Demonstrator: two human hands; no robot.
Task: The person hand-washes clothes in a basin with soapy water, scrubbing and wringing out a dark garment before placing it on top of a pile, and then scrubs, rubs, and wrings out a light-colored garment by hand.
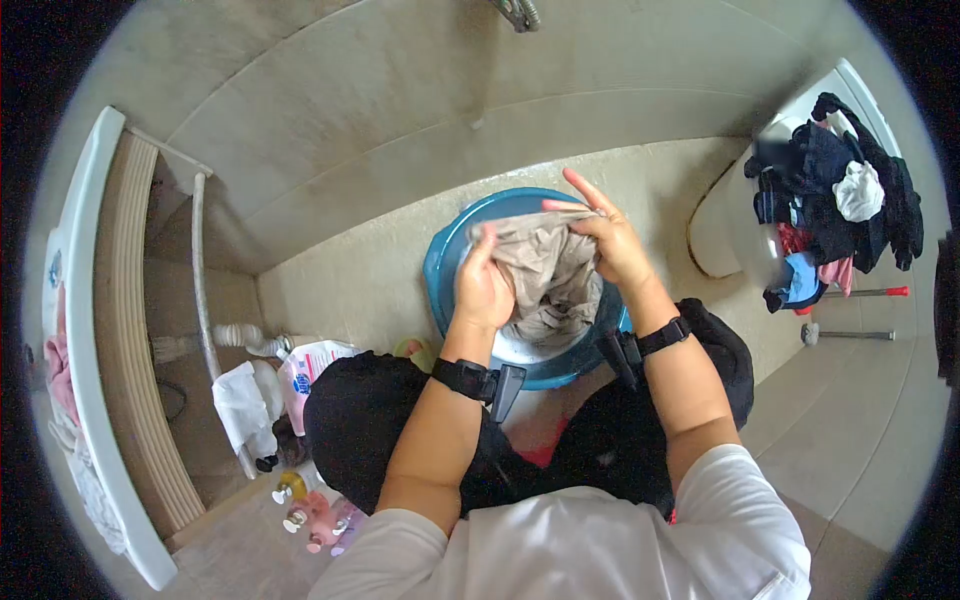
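Observation:
A wet beige cloth garment (pixel 548 265) hangs bunched between my two hands, over a blue basin (pixel 437 285) on the floor. My left hand (pixel 485 285) grips its left edge, thumb pointing up and fingers curled round the fabric. On the other side my right hand (pixel 612 240) pinches the upper right edge, with the index finger stretched away from the cloth. The garment's lower folds reach down into the basin, where whitish suds (pixel 520 348) show near the front rim. What type of garment it is, I cannot tell.
A pile of dark clothes (pixel 835 190) with a white piece on top lies on a white toilet at right. To the left stand a white sink edge (pixel 85 300), a pipe (pixel 200 270) and a pink-and-white detergent bag (pixel 300 380). Several pump bottles (pixel 315 520) stand at lower left.

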